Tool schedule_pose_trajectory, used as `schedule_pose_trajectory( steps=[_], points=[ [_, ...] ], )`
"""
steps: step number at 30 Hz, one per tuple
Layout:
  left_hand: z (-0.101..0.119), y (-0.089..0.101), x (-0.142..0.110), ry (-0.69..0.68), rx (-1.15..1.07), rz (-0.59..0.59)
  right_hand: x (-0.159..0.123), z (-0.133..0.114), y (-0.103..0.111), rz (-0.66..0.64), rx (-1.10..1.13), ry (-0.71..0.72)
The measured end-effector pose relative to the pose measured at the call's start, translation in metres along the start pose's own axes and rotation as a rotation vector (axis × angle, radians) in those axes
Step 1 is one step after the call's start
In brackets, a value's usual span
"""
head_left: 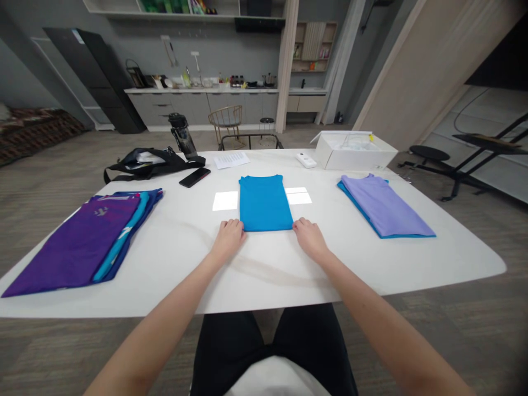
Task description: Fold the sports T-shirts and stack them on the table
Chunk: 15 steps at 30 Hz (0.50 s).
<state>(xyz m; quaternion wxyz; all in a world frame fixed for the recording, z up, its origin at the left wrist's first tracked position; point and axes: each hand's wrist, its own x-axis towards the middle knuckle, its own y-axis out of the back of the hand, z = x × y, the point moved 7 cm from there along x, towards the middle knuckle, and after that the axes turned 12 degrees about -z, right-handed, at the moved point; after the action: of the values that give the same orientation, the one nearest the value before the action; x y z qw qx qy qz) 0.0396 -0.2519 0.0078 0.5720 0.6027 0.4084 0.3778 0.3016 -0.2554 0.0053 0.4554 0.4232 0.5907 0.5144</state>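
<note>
A blue T-shirt (pixel 266 203), folded into a neat rectangle, lies flat in the middle of the white table (pixel 185 286). My left hand (pixel 231 235) pinches its near left corner, fingers curled in. At the near right corner, my right hand (pixel 308 235) grips the fabric the same way. Off to the right rests a folded lavender shirt (pixel 385 206) on top of a blue one (pixel 363 214). On the left lies a stack of shirts, with a purple one (pixel 82 242) uppermost and turquoise and navy edges showing below.
Behind the T-shirt are a sheet of paper (pixel 231 160), a white device (pixel 306 160) and an open white box (pixel 355 151). A phone (pixel 194 177), a black bag (pixel 150 162) and a dark bottle (pixel 182 136) stand at the back left. A chair (pixel 226 118) is beyond the table.
</note>
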Motion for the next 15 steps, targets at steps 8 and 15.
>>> schedule_pose_trajectory(
  steps=[8,15],
  points=[
    [0.049,0.003,-0.142,-0.088,-0.186,-0.091,-0.143,-0.020,-0.017,0.030,0.343,0.156],
    [0.027,0.020,-0.132,-0.094,-0.431,-0.068,-0.136,-0.018,0.000,-0.017,0.540,0.134]
  ],
)
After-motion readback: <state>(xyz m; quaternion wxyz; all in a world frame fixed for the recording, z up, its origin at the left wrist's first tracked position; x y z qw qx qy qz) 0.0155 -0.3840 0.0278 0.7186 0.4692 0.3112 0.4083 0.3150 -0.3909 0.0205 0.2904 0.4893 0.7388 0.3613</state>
